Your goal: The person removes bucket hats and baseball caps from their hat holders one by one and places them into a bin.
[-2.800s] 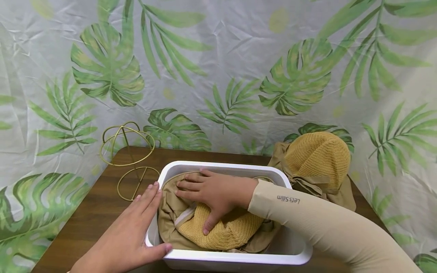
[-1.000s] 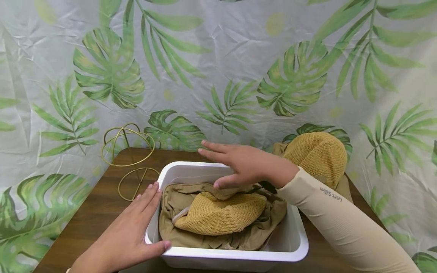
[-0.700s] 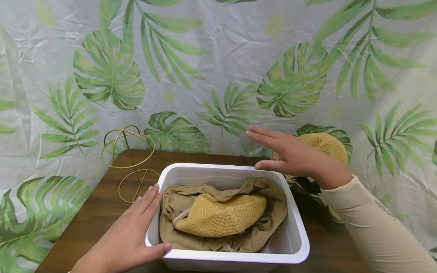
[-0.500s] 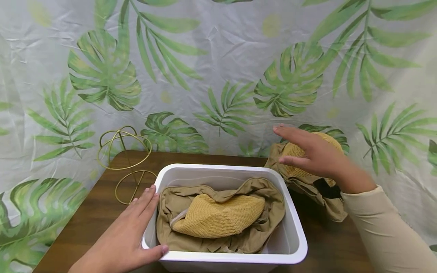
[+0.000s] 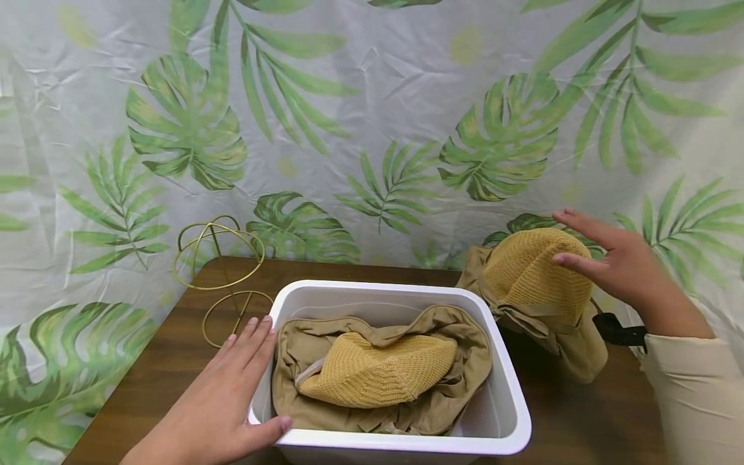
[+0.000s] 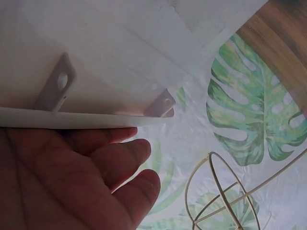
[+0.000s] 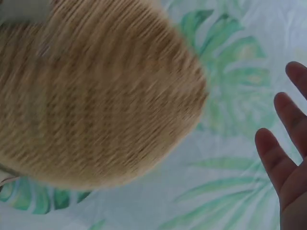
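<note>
In the head view a white plastic tub (image 5: 401, 441) holds a sun hat (image 5: 378, 371) with a yellow knit crown and folded khaki brim. My left hand (image 5: 215, 394) rests on the tub's left rim, fingers extended and thumb over the front corner. The left wrist view shows the fingers (image 6: 124, 158) under the tub's edge. My right hand (image 5: 630, 268) is raised beside a second, similar hat (image 5: 535, 271) at the back right, fingers spread with nothing in them. In the right wrist view a gap shows between this hand (image 7: 292, 163) and the knit crown (image 7: 105, 96).
A gold wire stand (image 5: 219, 255) stands at the table's back left, behind my left hand. The dark wooden table (image 5: 151, 368) ends at a leaf-print cloth backdrop (image 5: 395, 97). A black strap (image 5: 619, 329) shows at my right wrist.
My right hand has lifted off the hat in the tub and moved right, past the second hat's crown. My left hand has stayed on the tub's rim.
</note>
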A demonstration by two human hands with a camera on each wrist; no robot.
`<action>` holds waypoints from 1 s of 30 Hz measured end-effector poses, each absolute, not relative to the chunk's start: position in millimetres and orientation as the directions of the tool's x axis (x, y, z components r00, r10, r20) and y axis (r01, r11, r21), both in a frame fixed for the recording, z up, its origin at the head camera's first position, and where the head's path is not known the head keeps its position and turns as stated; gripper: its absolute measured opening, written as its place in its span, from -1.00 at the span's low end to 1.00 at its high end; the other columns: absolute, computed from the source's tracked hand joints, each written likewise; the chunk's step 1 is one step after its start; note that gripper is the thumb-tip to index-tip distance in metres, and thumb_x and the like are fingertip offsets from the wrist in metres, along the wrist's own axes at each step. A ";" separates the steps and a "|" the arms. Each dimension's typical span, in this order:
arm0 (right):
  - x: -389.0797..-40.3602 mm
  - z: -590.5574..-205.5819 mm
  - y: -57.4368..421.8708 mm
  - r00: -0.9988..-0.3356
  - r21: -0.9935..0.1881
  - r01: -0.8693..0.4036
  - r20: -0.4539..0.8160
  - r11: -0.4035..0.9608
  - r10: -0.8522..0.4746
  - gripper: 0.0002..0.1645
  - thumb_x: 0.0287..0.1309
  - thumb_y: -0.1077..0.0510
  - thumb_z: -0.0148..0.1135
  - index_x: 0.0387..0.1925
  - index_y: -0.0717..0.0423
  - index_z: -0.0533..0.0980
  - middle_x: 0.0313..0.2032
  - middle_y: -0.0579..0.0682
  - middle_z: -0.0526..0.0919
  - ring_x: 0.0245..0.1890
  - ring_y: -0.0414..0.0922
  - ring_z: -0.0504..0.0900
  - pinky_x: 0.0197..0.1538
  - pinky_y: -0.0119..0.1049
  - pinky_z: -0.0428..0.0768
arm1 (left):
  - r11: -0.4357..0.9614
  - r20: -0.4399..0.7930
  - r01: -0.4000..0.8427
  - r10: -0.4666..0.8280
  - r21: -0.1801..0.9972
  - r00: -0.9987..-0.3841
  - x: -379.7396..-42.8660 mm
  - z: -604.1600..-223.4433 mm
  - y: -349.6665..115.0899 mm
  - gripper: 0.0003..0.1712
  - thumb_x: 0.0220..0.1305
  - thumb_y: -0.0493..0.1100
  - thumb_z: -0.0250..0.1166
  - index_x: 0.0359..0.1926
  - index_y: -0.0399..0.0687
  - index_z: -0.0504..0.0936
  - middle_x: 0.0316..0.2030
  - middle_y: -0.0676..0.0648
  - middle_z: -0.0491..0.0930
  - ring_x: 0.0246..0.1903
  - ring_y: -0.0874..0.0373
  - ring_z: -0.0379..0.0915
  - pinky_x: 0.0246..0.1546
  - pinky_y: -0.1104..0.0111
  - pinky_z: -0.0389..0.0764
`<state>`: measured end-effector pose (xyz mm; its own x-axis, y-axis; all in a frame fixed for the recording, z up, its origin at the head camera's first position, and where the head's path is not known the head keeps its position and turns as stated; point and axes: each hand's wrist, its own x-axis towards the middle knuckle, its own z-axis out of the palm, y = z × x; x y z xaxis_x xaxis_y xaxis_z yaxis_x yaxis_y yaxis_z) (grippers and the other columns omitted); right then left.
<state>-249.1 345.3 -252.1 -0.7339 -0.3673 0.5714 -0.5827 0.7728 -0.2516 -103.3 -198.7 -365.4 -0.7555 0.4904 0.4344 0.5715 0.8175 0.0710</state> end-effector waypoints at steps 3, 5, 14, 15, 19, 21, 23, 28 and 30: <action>-253.0 -257.1 358.5 -0.776 -0.318 -0.541 0.545 0.778 -0.316 -0.18 0.04 0.20 0.51 0.36 -0.11 0.45 0.37 -0.15 0.39 0.25 -0.60 0.19 0.19 -0.68 0.13 | 0.818 0.434 0.570 0.489 0.072 -0.757 -103.2 -364.8 -198.3 0.19 0.11 0.42 0.29 0.44 -0.42 0.20 0.48 -0.32 0.08 0.50 -0.12 -0.15 0.43 0.42 -0.41; -256.5 -260.8 365.4 -0.800 -0.347 -0.513 0.524 0.785 -0.291 -0.19 0.09 0.18 0.48 0.38 -0.13 0.42 0.40 -0.14 0.34 0.28 -0.54 0.18 0.31 -0.52 0.15 | 0.818 0.433 0.570 0.487 0.077 -0.758 -103.0 -364.4 -198.1 0.19 0.11 0.41 0.30 0.44 -0.42 0.20 0.48 -0.32 0.08 0.50 -0.12 -0.16 0.44 0.42 -0.41; -279.1 -271.0 386.7 -0.901 -0.468 -0.398 0.363 0.789 -0.239 -0.16 0.26 0.08 0.34 0.50 -0.06 0.22 0.49 0.17 0.12 0.38 0.39 0.13 0.25 0.42 0.13 | 0.818 0.445 0.572 0.487 0.070 -0.752 -102.9 -363.4 -197.3 0.19 0.11 0.42 0.29 0.43 -0.43 0.22 0.46 -0.33 0.12 0.48 -0.17 -0.06 0.44 0.41 -0.37; -282.4 -271.3 388.6 -0.910 -0.478 -0.384 0.338 0.790 -0.238 -0.14 0.28 0.07 0.33 0.52 -0.07 0.18 0.50 0.19 0.10 0.35 0.45 0.13 0.22 0.44 0.15 | 0.818 0.447 0.572 0.488 0.066 -0.750 -103.1 -363.4 -197.2 0.19 0.10 0.42 0.29 0.42 -0.43 0.22 0.46 -0.33 0.13 0.47 -0.18 -0.03 0.44 0.41 -0.36; -293.2 -272.3 396.6 -0.939 -0.511 -0.334 0.248 0.792 -0.237 -0.09 0.32 0.03 0.28 0.56 -0.11 0.06 0.51 0.24 0.00 0.31 0.56 0.10 0.16 0.48 0.17 | 0.816 0.452 0.576 0.495 0.051 -0.742 -104.1 -363.5 -196.9 0.19 0.10 0.44 0.28 0.40 -0.45 0.25 0.45 -0.34 0.15 0.46 -0.16 -0.01 0.45 0.39 -0.33; -297.5 -273.9 398.9 -0.940 -0.533 -0.339 0.229 0.776 -0.253 -0.08 0.32 0.05 0.29 0.57 -0.11 0.04 0.52 0.26 -0.02 0.35 0.53 0.05 0.22 0.46 0.12 | 0.815 0.451 0.577 0.498 0.048 -0.741 -104.5 -363.4 -197.1 0.19 0.10 0.44 0.28 0.40 -0.45 0.25 0.44 -0.34 0.15 0.48 -0.13 -0.05 0.45 0.39 -0.33; -300.5 -276.4 399.5 -0.936 -0.550 -0.352 0.226 0.757 -0.271 -0.08 0.31 0.09 0.29 0.56 -0.11 0.06 0.52 0.25 -0.02 0.41 0.44 0.00 0.28 0.42 0.07 | 0.813 0.457 0.581 0.501 0.044 -0.735 -104.9 -363.2 -197.6 0.19 0.10 0.44 0.27 0.40 -0.45 0.25 0.44 -0.34 0.16 0.49 -0.10 -0.07 0.45 0.39 -0.33; -305.9 -285.0 398.7 -0.923 -0.568 -0.384 0.235 0.728 -0.303 -0.16 0.30 0.15 0.30 0.52 -0.11 0.18 0.51 0.08 0.08 0.48 0.12 -0.02 0.34 -0.44 0.16 | 0.805 0.473 0.591 0.507 0.039 -0.721 -105.8 -363.5 -198.7 0.19 0.11 0.45 0.25 0.41 -0.45 0.25 0.44 -0.33 0.17 0.48 -0.10 -0.06 0.45 0.41 -0.33; -307.4 -287.8 398.4 -0.926 -0.568 -0.378 0.228 0.731 -0.301 -0.19 0.31 0.13 0.29 0.51 -0.13 0.21 0.50 -0.03 0.13 0.47 0.11 0.03 0.08 -0.69 0.19 | 0.805 0.477 0.593 0.507 0.037 -0.718 -106.0 -364.0 -198.8 0.20 0.12 0.46 0.25 0.41 -0.45 0.24 0.44 -0.33 0.17 0.47 -0.12 -0.03 0.45 0.41 -0.33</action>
<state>-307.4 398.4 -287.8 -0.9257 -0.3014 0.2285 -0.3782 0.7313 -0.5677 -106.0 -198.8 -364.0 -0.7182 0.5069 0.4767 0.5927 0.8046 0.0373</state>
